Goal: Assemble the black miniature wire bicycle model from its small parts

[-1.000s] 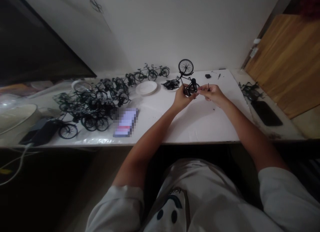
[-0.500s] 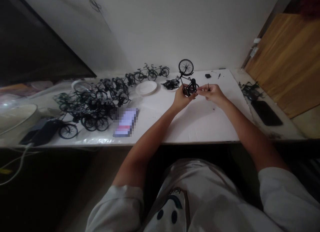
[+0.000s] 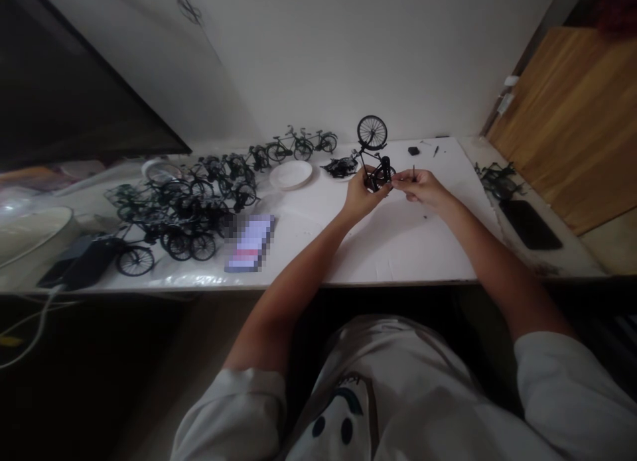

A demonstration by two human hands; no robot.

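My left hand (image 3: 362, 197) is closed around a black miniature bicycle (image 3: 369, 161) and holds it above the white board. One spoked wheel points up toward the wall; the other is partly covered by my fingers. My right hand (image 3: 422, 186) is closed beside it, its fingertips pinched against the bicycle's lower right part. A thin dark rod (image 3: 414, 172) sticks up between the right fingers; its kind is too small to make out. Whatever lies between the fingertips is hidden. Just behind my left hand, small black parts (image 3: 341, 168) lie heaped on a pale dish.
Several miniature bicycles (image 3: 184, 202) crowd the left side, near a phone with a lit screen (image 3: 250, 242). A white plate (image 3: 292, 175) stands mid-table. Right of the white board (image 3: 393, 249) lie a dark phone (image 3: 530, 223) and greenish-black parts (image 3: 497, 181). A small black block (image 3: 413, 151) lies behind.
The bicycle's raised wheel has shifted slightly right and up. My right hand has turned a little, with its fingertips still at the same part. The left hand has hardly moved.
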